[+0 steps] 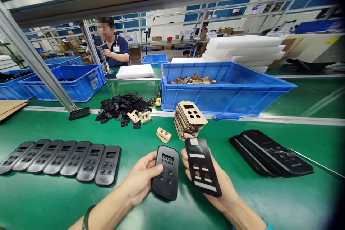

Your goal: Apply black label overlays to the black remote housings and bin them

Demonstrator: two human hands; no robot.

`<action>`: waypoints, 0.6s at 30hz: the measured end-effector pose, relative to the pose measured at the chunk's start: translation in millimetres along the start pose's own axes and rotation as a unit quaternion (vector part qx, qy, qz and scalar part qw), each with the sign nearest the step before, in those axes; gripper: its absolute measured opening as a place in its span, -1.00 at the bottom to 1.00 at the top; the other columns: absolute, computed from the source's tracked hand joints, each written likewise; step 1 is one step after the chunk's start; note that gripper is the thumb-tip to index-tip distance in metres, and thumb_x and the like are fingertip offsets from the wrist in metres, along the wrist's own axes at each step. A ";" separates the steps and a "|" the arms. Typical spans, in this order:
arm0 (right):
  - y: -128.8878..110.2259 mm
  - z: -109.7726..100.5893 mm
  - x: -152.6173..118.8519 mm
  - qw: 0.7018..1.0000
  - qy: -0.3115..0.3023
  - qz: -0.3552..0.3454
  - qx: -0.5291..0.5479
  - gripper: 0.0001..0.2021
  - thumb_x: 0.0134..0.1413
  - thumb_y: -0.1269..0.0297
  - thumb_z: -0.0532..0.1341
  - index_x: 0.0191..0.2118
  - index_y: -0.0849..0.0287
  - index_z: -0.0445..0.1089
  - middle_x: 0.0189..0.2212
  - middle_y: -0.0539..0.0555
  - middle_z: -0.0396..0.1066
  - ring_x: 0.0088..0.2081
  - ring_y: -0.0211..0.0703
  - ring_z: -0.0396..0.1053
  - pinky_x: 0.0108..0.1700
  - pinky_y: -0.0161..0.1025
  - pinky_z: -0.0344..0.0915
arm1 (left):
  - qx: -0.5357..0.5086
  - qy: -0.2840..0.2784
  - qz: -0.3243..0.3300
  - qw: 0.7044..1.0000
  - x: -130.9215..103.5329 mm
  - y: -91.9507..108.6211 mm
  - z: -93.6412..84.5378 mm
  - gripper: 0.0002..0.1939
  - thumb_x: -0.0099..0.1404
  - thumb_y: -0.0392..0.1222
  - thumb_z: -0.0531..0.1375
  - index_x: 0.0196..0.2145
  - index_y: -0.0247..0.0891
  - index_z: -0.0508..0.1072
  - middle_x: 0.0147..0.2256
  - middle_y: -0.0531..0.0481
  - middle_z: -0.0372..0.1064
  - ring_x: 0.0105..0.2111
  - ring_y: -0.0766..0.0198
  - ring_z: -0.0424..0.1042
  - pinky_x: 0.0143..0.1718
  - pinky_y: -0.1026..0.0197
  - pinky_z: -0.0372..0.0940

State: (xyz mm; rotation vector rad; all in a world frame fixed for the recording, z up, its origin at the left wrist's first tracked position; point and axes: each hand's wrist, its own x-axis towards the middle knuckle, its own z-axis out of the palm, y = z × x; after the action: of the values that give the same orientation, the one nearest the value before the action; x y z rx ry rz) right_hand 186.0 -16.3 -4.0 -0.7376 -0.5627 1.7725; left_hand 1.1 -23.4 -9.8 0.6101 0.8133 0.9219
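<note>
In my left hand (144,176) is a black plastic housing (168,187) with a display window and several round buttons or holes, my thumb on its face. My right hand (219,181) holds a thin black faceplate (201,167) with cut-outs and white strips, tilted beside the housing but apart from it. Similar black housings (109,167) lie in an overlapping row at the left. Beyond my hands stands a stack of tan paper-backed sheets (192,116) with matching cut-outs. A curled piece of tan backing paper (163,134) lies near the stack.
A pile of small black plates (122,106) lies behind, near a blue bin (226,95) holding tan scraps. Long black panels (272,154) and a thin metal rod (318,161) lie at the right. A blue cutter (228,118) rests by the bin. A co-worker (118,48) sits across the bench.
</note>
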 end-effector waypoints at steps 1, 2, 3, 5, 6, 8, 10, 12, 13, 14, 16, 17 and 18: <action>1.3 0.6 0.9 1.000 0.003 -0.003 -0.023 -0.54 0.04 0.05 0.29 0.07 -0.07 0.27 -0.45 -0.07 0.26 -0.54 -0.37 0.12 -0.56 -0.48 0.18 | -0.021 0.004 -0.006 1.000 0.2 -0.8 1.9 -0.55 0.06 -0.24 0.35 -0.07 -0.34 0.40 -0.18 -0.15 0.45 -0.22 0.22 0.41 -0.13 0.21 0.23; 2.9 0.9 1.8 0.998 0.008 -0.011 -0.054 -0.57 0.04 0.11 0.30 0.05 -0.06 0.29 -0.49 -0.10 0.21 -0.59 -0.41 0.05 -0.62 -0.52 0.11 | -0.038 0.009 -0.010 0.999 0.4 -1.4 3.9 -0.58 0.10 -0.21 0.33 -0.07 -0.35 0.40 -0.18 -0.16 0.45 -0.22 0.22 0.41 -0.12 0.19 0.24; 4.9 0.8 2.7 0.995 0.013 -0.023 -0.092 -0.58 0.04 0.14 0.31 0.04 -0.05 0.30 -0.52 -0.13 0.16 -0.63 -0.44 -0.02 -0.66 -0.55 0.05 | -0.052 0.013 -0.012 0.999 0.6 -1.8 5.8 -0.60 0.14 -0.19 0.30 -0.07 -0.35 0.40 -0.18 -0.17 0.44 -0.21 0.20 0.41 -0.12 0.18 0.24; 9.3 0.0 4.0 0.983 0.021 -0.054 -0.176 -0.60 0.05 0.13 0.30 0.02 -0.03 0.30 -0.54 -0.17 0.09 -0.68 -0.48 -0.08 -0.73 -0.56 0.00 | -0.070 0.021 -0.010 0.997 0.9 -2.5 8.7 -0.65 0.18 -0.18 0.26 -0.08 -0.36 0.41 -0.16 -0.18 0.43 -0.19 0.17 0.41 -0.11 0.15 0.26; 11.6 -0.6 4.3 0.974 0.021 -0.067 -0.214 -0.61 0.05 0.11 0.29 0.01 -0.01 0.30 -0.53 -0.17 0.09 -0.69 -0.49 -0.06 -0.74 -0.54 0.02 | -0.074 0.022 -0.008 0.997 1.0 -2.8 9.5 -0.66 0.20 -0.18 0.25 -0.08 -0.36 0.41 -0.15 -0.18 0.42 -0.19 0.16 0.40 -0.12 0.15 0.26; 15.4 -1.4 4.2 0.960 0.014 -0.084 -0.267 -0.61 0.06 0.08 0.27 0.01 0.01 0.29 -0.48 -0.14 0.11 -0.70 -0.48 0.03 -0.75 -0.49 0.11 | -0.078 0.017 -0.007 0.997 1.0 -4.0 9.8 -0.66 0.22 -0.19 0.22 -0.06 -0.35 0.40 -0.16 -0.18 0.43 -0.21 0.16 0.41 -0.13 0.13 0.28; 18.1 -1.8 3.2 0.954 0.005 -0.087 -0.288 -0.61 0.05 0.08 0.26 0.01 0.02 0.29 -0.46 -0.14 0.10 -0.69 -0.45 0.10 -0.74 -0.45 0.18 | -0.076 0.008 -0.005 0.997 0.6 -5.6 9.0 -0.66 0.26 -0.18 0.18 -0.03 -0.34 0.38 -0.17 -0.18 0.43 -0.22 0.15 0.42 -0.14 0.11 0.29; 19.4 -1.8 2.1 0.951 0.002 -0.084 -0.297 -0.60 0.05 0.08 0.26 0.01 0.03 0.29 -0.47 -0.14 0.10 -0.69 -0.44 0.13 -0.73 -0.42 0.21 | -0.073 -0.007 0.001 0.997 -0.1 -7.5 8.4 -0.66 0.28 -0.17 0.15 -0.01 -0.34 0.37 -0.17 -0.20 0.43 -0.20 0.14 0.42 -0.12 0.10 0.28; 19.7 -1.8 1.7 0.950 0.003 -0.083 -0.302 -0.60 0.05 0.08 0.26 0.01 0.03 0.29 -0.48 -0.14 0.10 -0.70 -0.44 0.14 -0.73 -0.42 0.22 | -0.072 -0.012 0.004 0.997 -0.3 -8.5 8.3 -0.65 0.28 -0.16 0.15 -0.01 -0.34 0.36 -0.16 -0.21 0.43 -0.19 0.13 0.42 -0.12 0.09 0.28; 19.7 -1.8 1.5 0.948 0.003 -0.082 -0.307 -0.59 0.04 0.07 0.26 0.01 0.04 0.29 -0.48 -0.14 0.11 -0.71 -0.44 0.15 -0.73 -0.41 0.21 | -0.072 -0.017 0.005 0.997 -0.5 -9.3 8.4 -0.64 0.28 -0.15 0.15 0.00 -0.34 0.36 -0.16 -0.21 0.43 -0.20 0.12 0.43 -0.12 0.08 0.28; 19.6 -1.6 1.6 0.944 0.005 -0.079 -0.319 -0.59 0.04 0.06 0.26 0.00 0.05 0.30 -0.49 -0.14 0.12 -0.72 -0.44 0.16 -0.73 -0.42 0.19 | -0.073 -0.015 0.004 0.997 -0.5 -10.6 8.9 -0.61 0.25 -0.12 0.19 0.00 -0.31 0.36 -0.17 -0.18 0.43 -0.22 0.13 0.43 -0.16 0.10 0.28; 19.6 -1.4 1.9 0.943 0.007 -0.079 -0.323 -0.58 0.03 0.06 0.27 0.00 0.06 0.30 -0.50 -0.14 0.12 -0.73 -0.44 0.16 -0.73 -0.41 0.19 | -0.074 -0.007 0.003 0.997 -0.4 -11.0 9.3 -0.60 0.22 -0.12 0.22 -0.01 -0.30 0.36 -0.19 -0.16 0.44 -0.23 0.14 0.43 -0.17 0.13 0.28; 19.8 -1.3 2.2 0.941 0.009 -0.080 -0.328 -0.57 0.01 0.06 0.28 0.00 0.06 0.31 -0.51 -0.15 0.12 -0.73 -0.43 0.16 -0.73 -0.41 0.19 | -0.074 0.001 0.003 0.997 -0.2 -11.4 9.7 -0.59 0.20 -0.11 0.24 -0.02 -0.28 0.36 -0.20 -0.14 0.44 -0.23 0.15 0.43 -0.19 0.17 0.27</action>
State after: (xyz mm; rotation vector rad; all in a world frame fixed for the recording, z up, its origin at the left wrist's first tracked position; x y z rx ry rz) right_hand 173.4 -20.2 -18.9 -1.1213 -1.1945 1.4188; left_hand 14.0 -30.2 -12.8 0.4820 0.7386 0.9787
